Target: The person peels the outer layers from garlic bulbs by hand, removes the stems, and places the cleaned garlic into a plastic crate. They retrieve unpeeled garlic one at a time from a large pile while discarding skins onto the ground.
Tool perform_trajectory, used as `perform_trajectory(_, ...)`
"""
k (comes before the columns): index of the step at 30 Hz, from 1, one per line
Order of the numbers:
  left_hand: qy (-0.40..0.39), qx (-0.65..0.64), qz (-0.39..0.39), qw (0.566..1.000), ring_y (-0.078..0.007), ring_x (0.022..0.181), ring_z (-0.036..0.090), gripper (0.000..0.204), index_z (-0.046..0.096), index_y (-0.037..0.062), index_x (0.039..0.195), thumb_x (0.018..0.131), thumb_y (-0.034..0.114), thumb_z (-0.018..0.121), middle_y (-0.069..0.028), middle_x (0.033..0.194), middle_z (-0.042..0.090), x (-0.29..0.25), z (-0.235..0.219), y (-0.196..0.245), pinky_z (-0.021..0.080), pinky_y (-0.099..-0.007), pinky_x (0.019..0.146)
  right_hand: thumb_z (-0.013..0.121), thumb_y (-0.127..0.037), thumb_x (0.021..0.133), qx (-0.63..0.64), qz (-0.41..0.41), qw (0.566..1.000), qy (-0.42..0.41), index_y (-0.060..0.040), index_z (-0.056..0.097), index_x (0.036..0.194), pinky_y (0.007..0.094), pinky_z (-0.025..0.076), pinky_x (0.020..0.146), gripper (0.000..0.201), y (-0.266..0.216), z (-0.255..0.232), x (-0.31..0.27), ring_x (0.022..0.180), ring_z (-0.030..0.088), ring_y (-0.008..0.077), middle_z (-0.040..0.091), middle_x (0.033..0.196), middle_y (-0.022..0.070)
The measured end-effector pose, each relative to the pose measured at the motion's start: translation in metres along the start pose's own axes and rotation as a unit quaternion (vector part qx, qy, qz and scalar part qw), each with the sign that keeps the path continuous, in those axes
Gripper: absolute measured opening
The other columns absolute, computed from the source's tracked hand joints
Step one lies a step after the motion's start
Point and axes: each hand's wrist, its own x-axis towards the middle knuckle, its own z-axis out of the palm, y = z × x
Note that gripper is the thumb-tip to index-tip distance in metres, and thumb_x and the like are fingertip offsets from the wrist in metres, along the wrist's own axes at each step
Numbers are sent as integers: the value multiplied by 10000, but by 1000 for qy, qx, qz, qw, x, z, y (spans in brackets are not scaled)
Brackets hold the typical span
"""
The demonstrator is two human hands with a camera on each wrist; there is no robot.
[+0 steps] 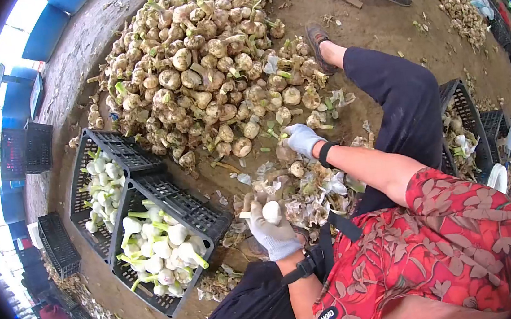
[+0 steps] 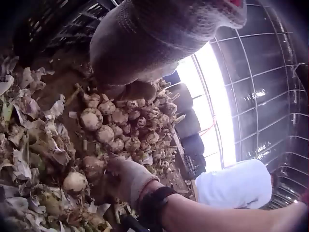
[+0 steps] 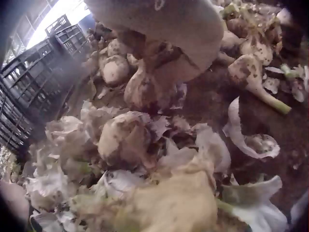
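Observation:
A white-gloved left hand holds a clean white garlic bulb with a short stem in the head view. Further forward, the gloved right hand grips a brown, unpeeled garlic bulb by its neck, low over the ground at the edge of the pile. In the right wrist view, this dirty bulb hangs below the glove. The left glove fills the top of the left wrist view, mostly hiding what it holds. A loose bulb lies close by the right hand.
A big heap of unpeeled garlic lies ahead. At the left, two black crates hold white trimmed bulbs. Papery peelings are strewn between the person's legs. Another crate stands at the right, and another person sits at the top right.

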Motion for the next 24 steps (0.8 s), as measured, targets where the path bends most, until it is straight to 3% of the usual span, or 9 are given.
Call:
perform_trajectory(3, -21, 144, 11, 989, -213, 863, 629, 402, 494, 102, 1286, 901, 128, 607, -85, 1102, 569, -2, 11, -3, 566, -318, 647, 630, -281, 835, 138, -19, 990, -34, -26, 686, 1024, 370, 507, 782, 323, -13, -15, -5, 894, 665, 294, 701, 964, 170)
perform_trajectory(5, -87, 161, 71, 981, -205, 907, 626, 722, 290, 86, 1482, 861, 69, 658, -110, 1220, 522, 2, 13, -14, 536, -274, 764, 612, -213, 847, 236, -76, 965, -84, -21, 689, 1010, 337, 509, 746, 263, -32, -27, -20, 841, 670, 242, 703, 950, 162)
perform_trajectory(6, -115, 171, 100, 974, -192, 905, 620, 743, 280, 84, 1485, 855, 72, 673, -111, 1222, 520, -1, 16, -15, 531, -270, 769, 595, -196, 886, 339, -88, 929, -118, 5, 674, 919, 282, 470, 621, 218, -61, -42, -51, 685, 611, 155, 654, 745, 41)
perform_trajectory(9, -182, 161, 171, 955, -151, 930, 591, 763, 285, 74, 1475, 844, 99, 715, -101, 1213, 519, -10, 15, -12, 519, -261, 772, 609, -259, 906, 382, -78, 899, -199, -52, 657, 833, 261, 393, 489, 225, -101, -60, -99, 522, 523, 100, 605, 666, 8)
perform_trajectory(11, -192, 159, 189, 950, -166, 992, 573, 738, 327, 45, 1437, 811, 44, 716, -111, 1228, 517, -25, 19, -1, 505, -270, 815, 642, -347, 899, 395, -79, 890, -214, -48, 663, 893, 253, 426, 566, 299, -110, -61, -116, 642, 544, 82, 624, 744, 2)
perform_trajectory(14, -151, 335, 399, 840, -198, 1073, 547, 736, 379, 10, 1384, 734, -21, 724, -121, 1248, 509, -32, 19, 0, 477, -290, 891, 692, -383, 866, 331, -220, 900, -176, -30, 673, 969, 266, 477, 685, 368, -123, -65, -142, 775, 571, 78, 668, 843, 10)
perform_trajectory(17, -111, 372, 495, 778, -225, 1150, 510, 753, 403, -15, 1356, 675, -52, 722, -123, 1266, 500, -48, 21, 6, 423, -319, 982, 723, -380, 846, 350, -157, 906, -178, -12, 669, 980, 268, 479, 711, 395, -131, -65, -155, 784, 574, 87, 669, 849, 15)
perform_trajectory(21, -123, 299, 441, 837, -228, 1177, 490, 748, 414, -23, 1346, 676, -22, 747, -117, 1269, 501, -53, 11, 8, 383, -340, 1029, 735, -279, 852, 425, -164, 859, -232, -10, 669, 972, 259, 486, 721, 301, -133, -61, -159, 793, 593, 84, 674, 865, 15)
perform_trajectory(24, -153, 259, 473, 828, -211, 1109, 525, 768, 407, -10, 1354, 682, -4, 779, -107, 1238, 511, -55, 10, 9, 429, -321, 979, 723, -236, 863, 470, -145, 828, -270, -14, 662, 988, 261, 489, 725, 262, -136, -65, -161, 818, 605, 93, 674, 917, 22)
